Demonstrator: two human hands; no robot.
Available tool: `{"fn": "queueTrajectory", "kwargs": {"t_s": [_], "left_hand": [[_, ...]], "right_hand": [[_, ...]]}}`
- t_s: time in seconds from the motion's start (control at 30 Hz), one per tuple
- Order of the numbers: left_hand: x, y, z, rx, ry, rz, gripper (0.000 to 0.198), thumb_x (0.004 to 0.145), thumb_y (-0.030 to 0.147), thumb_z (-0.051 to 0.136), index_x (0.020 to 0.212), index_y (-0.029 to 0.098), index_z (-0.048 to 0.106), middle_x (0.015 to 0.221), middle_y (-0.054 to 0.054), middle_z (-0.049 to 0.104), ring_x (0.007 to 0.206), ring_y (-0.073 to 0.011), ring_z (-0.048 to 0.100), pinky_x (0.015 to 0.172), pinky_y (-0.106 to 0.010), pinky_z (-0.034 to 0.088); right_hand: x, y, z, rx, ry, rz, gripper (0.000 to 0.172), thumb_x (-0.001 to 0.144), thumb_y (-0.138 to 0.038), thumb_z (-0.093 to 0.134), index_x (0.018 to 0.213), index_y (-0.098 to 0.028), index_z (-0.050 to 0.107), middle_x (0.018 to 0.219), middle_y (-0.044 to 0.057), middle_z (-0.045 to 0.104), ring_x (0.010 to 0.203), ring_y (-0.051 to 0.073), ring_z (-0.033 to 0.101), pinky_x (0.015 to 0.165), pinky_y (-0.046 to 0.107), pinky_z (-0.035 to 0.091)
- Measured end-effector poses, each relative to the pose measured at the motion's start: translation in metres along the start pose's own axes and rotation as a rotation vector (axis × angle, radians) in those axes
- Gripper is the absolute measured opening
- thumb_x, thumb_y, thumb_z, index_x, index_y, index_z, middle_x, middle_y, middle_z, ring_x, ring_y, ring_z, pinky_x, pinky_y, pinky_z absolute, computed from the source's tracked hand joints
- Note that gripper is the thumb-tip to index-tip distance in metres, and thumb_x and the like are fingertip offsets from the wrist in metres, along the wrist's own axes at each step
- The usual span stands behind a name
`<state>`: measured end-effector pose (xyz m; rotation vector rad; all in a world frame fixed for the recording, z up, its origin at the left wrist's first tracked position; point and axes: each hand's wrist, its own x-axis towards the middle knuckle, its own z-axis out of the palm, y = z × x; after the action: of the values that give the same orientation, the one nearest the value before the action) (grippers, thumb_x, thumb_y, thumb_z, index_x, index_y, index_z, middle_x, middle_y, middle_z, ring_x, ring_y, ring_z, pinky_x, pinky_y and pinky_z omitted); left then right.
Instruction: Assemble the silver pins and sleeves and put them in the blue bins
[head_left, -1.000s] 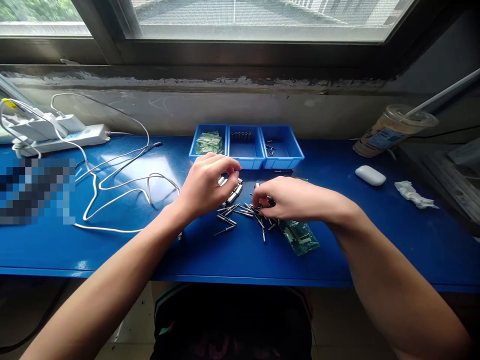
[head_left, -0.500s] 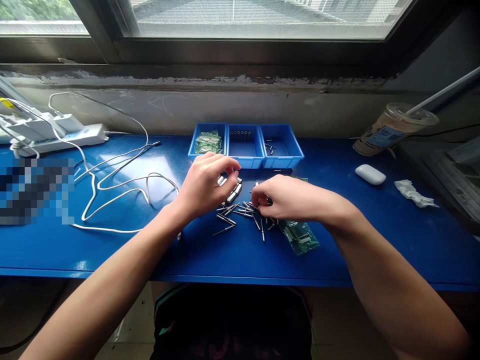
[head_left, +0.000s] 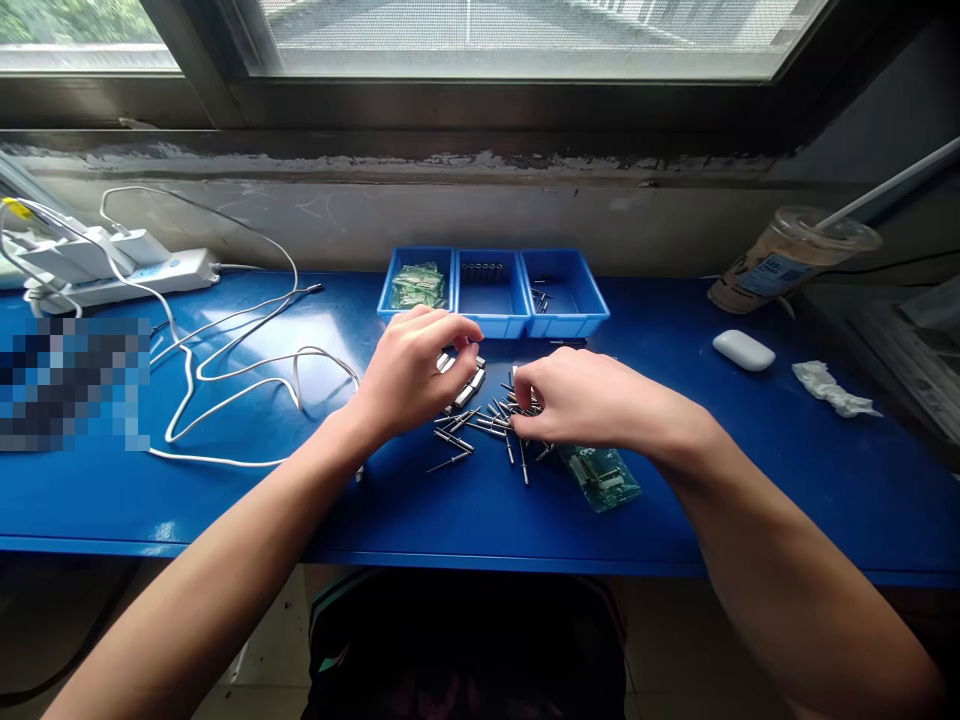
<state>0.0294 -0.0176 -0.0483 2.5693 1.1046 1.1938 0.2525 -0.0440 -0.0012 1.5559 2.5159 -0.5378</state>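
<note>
My left hand (head_left: 424,365) hovers over a cluster of short silver metal cylinders (head_left: 472,385). Its fingers are loosely curled, with a small gap between thumb and index finger and nothing visible in it. My right hand (head_left: 581,395) reaches down to a loose pile of blind rivets (head_left: 499,420). Thumb and index finger are apart there, with rivets on the desk showing between them; its other fingers are hidden. Partly under the right wrist lies a clear greenish plastic bag (head_left: 604,480) with a few small pieces in it.
Three joined blue bins stand behind the hands: the left bin (head_left: 386,295) holds small green packets, the middle bin (head_left: 491,325) upright cylinders, the right bin (head_left: 574,325) some rivets. White cables (head_left: 187,400), a power strip (head_left: 150,275), a drink cup (head_left: 780,265), a white case (head_left: 742,350) and crumpled tissue (head_left: 832,390) surround them.
My right hand has shifted slightly to the right, with its thumb and index finger further apart, uncovering more rivets. My left hand stays where it was.
</note>
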Motion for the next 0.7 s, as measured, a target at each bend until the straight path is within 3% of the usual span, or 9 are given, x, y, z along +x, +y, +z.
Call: {"fn": "queueTrajectory", "kwargs": {"t_s": [0.7], "left_hand": [[0.0000,-0.0005,0.0001,-0.005,0.001,0.026,0.013,0.097,0.021,0.061,0.098,0.018,0.073,0.096,-0.005,0.079,0.089,-0.0226,0.070,0.086,-0.038,0.050]], "right_hand": [[0.0050,0.0006,-0.0001,0.095,-0.019,-0.064,0.010,0.082,-0.027,0.066,0.079,-0.024,0.075,0.075,0.002,0.074,0.062,0.018,0.066,0.049,0.026,0.040]]}}
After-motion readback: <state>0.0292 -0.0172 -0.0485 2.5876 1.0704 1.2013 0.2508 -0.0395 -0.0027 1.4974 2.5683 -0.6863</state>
